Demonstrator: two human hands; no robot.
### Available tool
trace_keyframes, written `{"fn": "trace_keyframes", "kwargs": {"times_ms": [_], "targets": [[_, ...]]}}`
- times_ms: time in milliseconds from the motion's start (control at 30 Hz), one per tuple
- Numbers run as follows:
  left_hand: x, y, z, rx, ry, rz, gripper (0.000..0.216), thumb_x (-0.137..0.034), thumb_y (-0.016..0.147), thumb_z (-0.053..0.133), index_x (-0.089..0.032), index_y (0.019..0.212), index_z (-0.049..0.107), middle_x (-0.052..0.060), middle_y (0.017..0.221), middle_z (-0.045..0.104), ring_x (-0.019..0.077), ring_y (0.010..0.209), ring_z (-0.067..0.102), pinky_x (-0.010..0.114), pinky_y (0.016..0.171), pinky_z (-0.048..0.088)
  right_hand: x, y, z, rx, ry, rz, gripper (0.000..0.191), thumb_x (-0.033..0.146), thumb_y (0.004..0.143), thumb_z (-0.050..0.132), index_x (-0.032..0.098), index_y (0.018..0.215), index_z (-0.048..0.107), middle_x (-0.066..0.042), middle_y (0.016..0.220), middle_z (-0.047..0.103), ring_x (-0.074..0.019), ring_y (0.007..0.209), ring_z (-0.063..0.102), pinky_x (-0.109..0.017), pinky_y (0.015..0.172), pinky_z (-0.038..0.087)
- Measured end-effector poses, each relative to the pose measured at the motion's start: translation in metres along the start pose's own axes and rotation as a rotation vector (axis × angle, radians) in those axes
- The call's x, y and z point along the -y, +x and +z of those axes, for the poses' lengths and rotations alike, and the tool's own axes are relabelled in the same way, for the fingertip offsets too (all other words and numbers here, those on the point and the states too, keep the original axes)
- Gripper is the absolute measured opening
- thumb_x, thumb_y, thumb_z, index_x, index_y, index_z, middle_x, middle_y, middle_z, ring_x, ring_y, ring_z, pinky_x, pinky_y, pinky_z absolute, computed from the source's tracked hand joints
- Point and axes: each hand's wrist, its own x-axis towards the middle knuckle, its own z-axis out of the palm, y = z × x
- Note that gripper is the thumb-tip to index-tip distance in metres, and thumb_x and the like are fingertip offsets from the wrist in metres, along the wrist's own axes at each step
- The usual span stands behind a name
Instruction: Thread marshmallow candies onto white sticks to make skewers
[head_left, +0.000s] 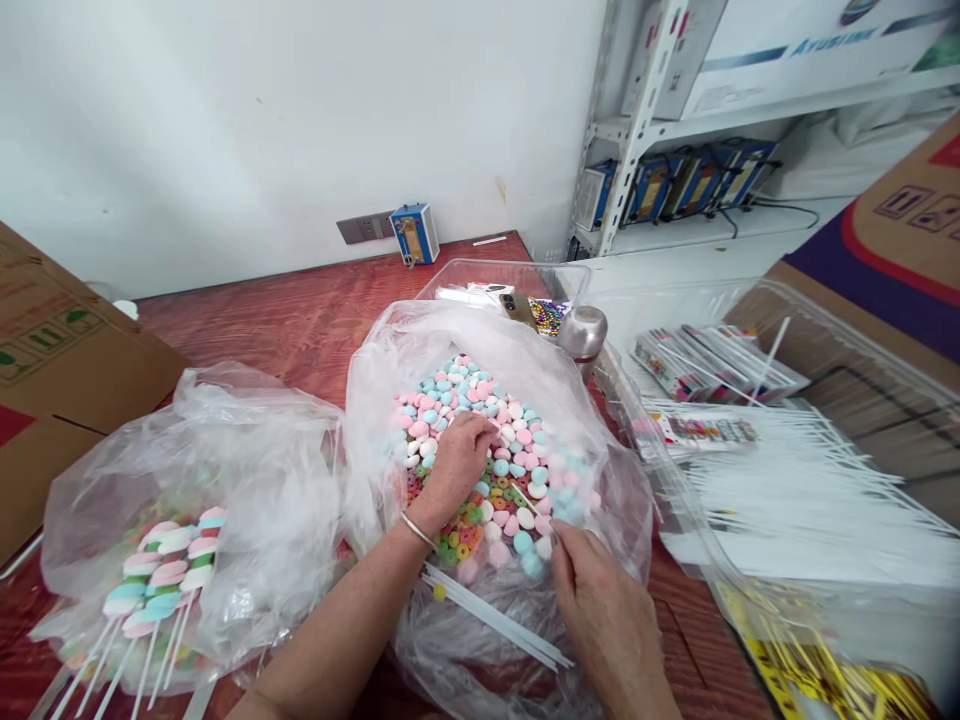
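Note:
A clear plastic bag [390, 350] lies open in front of me, full of pink, blue and white candies [465, 395] and small coloured rings [461, 540]. My left hand [454, 460], a bangle on its wrist, reaches into the pile with fingers curled in a pinch on a candy. My right hand [600, 590] rests at the bag's near right edge, fingers closed on the tip of a thin white stick [495, 615] that lies across the bag's front.
A second plastic bag [247, 470] at left holds finished candy skewers [169, 570]. At right a clear tray [862, 340] holds white sticks [802, 490] and packets [705, 360]. A metal cup [583, 335], cardboard boxes [60, 350] and a shelf [645, 110] surround the red table [300, 310].

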Motion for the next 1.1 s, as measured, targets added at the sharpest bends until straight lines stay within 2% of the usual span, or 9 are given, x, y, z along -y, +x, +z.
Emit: {"fn": "trace_keyframes", "kwargs": {"times_ms": [67,200,300,433,533,600,700,767,1100], "targets": [[0.005,0.004,0.005,0.016,0.039,-0.021,0.016,-0.008,0.086,0.054,-0.017,0.081,0.066,0.005,0.088,0.065,0.0176,0.087,0.061,0.030,0.081,0.047,-0.001,-0.001,0.001,0.007,-0.001,0.015,0.020,0.018,0.096,0.049,0.024,0.108,0.064,0.000,0.093,0.074,-0.0180,0.073,0.071,-0.027,0.054,0.041],[0.009,0.013,0.009,0.058,0.109,-0.160,0.024,-0.010,0.082,0.060,-0.017,0.104,0.065,0.004,0.089,0.066,0.0178,0.083,0.062,0.031,0.078,0.048,-0.003,-0.001,0.003,0.010,0.010,0.028,0.019,0.019,0.096,0.050,0.024,0.108,0.064,0.000,0.094,0.073,-0.0187,0.074,0.072,-0.028,0.054,0.042],[0.008,0.020,0.010,0.106,0.147,-0.183,0.018,-0.012,0.077,0.064,-0.017,0.095,0.067,0.003,0.082,0.063,0.0183,0.075,0.060,0.031,0.073,0.047,-0.004,0.000,0.004,0.003,0.023,0.013,0.019,0.020,0.097,0.048,0.024,0.105,0.065,0.000,0.092,0.073,-0.0195,0.074,0.072,-0.028,0.054,0.043],[0.002,0.018,0.010,0.093,0.158,-0.129,0.013,-0.011,0.077,0.061,-0.017,0.088,0.064,0.006,0.094,0.061,0.0181,0.081,0.059,0.031,0.074,0.047,-0.003,0.003,0.005,-0.070,0.079,-0.039,0.028,0.017,0.097,0.040,0.020,0.108,0.065,-0.003,0.092,0.074,-0.0203,0.079,0.073,-0.028,0.057,0.048],[-0.007,0.006,0.006,0.052,0.011,-0.144,0.011,-0.013,0.078,0.060,-0.018,0.088,0.059,0.003,0.090,0.062,0.0163,0.080,0.059,0.028,0.072,0.047,0.003,0.005,0.004,-0.169,0.149,-0.077,0.036,0.015,0.098,0.033,0.016,0.119,0.062,-0.007,0.105,0.074,-0.0197,0.089,0.073,-0.027,0.066,0.052],[-0.013,-0.004,0.000,0.072,-0.216,-0.238,0.013,-0.018,0.078,0.064,-0.019,0.088,0.056,0.000,0.081,0.061,0.0131,0.070,0.058,0.025,0.064,0.046,0.010,0.005,0.000,-0.195,0.179,-0.098,0.039,0.016,0.098,0.033,0.018,0.126,0.060,-0.007,0.109,0.074,-0.0190,0.090,0.072,-0.027,0.067,0.053],[-0.021,-0.019,-0.010,0.131,-0.585,-0.399,0.023,-0.023,0.075,0.068,-0.018,0.091,0.053,-0.002,0.079,0.060,0.0099,0.063,0.059,0.021,0.059,0.045,0.021,0.005,-0.009,-0.176,0.155,-0.115,0.041,0.016,0.098,0.035,0.021,0.131,0.060,-0.005,0.100,0.075,-0.0179,0.078,0.072,-0.025,0.058,0.050],[-0.025,-0.027,-0.015,0.150,-0.709,-0.452,0.027,-0.023,0.073,0.069,-0.018,0.094,0.053,-0.002,0.079,0.061,0.0099,0.065,0.061,0.020,0.059,0.046,0.027,0.004,-0.014,-0.170,0.094,-0.116,0.041,0.015,0.097,0.037,0.021,0.130,0.061,-0.004,0.091,0.074,-0.0168,0.069,0.070,-0.025,0.052,0.046],[-0.031,-0.040,-0.022,0.134,-0.686,-0.459,0.028,-0.020,0.072,0.070,-0.019,0.094,0.054,-0.004,0.070,0.062,0.0114,0.066,0.062,0.022,0.063,0.048,0.033,-0.001,-0.024,-0.162,-0.079,-0.096,0.040,0.015,0.096,0.044,0.024,0.130,0.062,-0.002,0.084,0.073,-0.0159,0.058,0.068,-0.027,0.046,0.040]]}}
